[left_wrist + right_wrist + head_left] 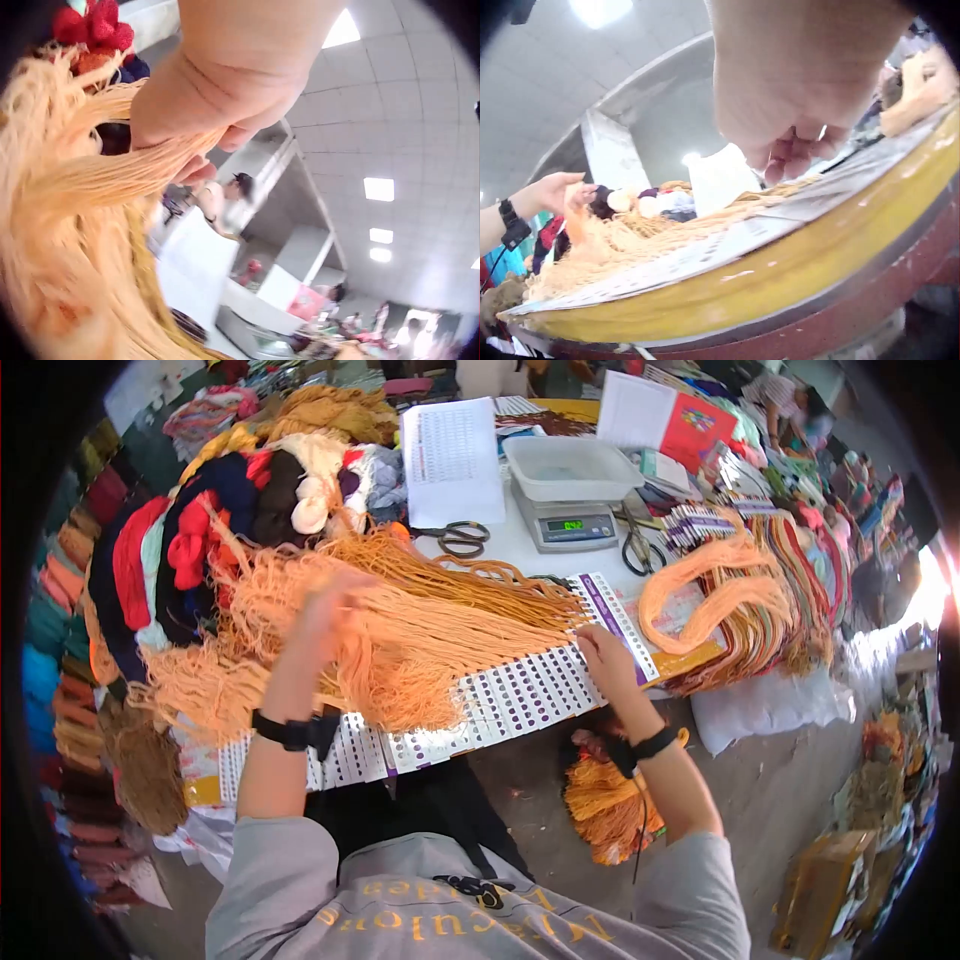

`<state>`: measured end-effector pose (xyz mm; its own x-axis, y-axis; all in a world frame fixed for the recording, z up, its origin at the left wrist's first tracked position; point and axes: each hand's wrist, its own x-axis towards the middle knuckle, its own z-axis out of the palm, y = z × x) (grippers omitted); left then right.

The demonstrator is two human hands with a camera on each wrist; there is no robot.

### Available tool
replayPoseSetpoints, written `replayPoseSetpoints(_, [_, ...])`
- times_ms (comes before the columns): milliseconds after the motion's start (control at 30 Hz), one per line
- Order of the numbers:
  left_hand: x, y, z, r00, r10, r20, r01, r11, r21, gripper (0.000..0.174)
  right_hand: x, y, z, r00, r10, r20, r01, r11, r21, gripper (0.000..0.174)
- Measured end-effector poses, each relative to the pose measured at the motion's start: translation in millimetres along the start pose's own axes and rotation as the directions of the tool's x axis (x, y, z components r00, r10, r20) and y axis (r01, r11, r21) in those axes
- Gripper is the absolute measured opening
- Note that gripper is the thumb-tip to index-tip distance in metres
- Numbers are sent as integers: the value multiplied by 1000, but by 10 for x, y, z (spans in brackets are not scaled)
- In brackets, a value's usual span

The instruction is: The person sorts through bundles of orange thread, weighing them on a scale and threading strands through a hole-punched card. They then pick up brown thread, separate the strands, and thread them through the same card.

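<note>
Peach yarn (430,622): long strands, side by side and nearly straight toward the right, loose and tangled at the left, one bunch raised. Lies across white cards (535,688). Cards: flat, rows of dark dots, purple band at right end.

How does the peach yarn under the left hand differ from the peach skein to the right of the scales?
The yarn spreads in many loose strands over the cards, while the skein lies bunched in a bent loop. The left hand grips part of the yarn; neither hand touches the skein. Both are peach.
</note>
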<state>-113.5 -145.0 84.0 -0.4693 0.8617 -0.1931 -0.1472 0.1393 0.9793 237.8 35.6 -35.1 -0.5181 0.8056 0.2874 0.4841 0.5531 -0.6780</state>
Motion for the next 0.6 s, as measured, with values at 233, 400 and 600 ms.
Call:
replayPoseSetpoints(233, [-440, -167, 1440, 824, -111, 555, 256, 948, -190, 45, -249, -1210, 234, 978, 49, 203, -185, 657, 731, 12])
replayPoseSetpoints(400, [-292, -335, 1487, 713, -19, 700, 436, 795, -422, 49, -287, -1303, 105, 967, 133, 217, -254, 467, 847, 11])
replayPoseSetpoints(600, [-274, -361, 1443, 733, 34, 679, 470, 697, -542, 51, -336, -1315, 24, 973, 130, 189, -224, 368, 903, 14])
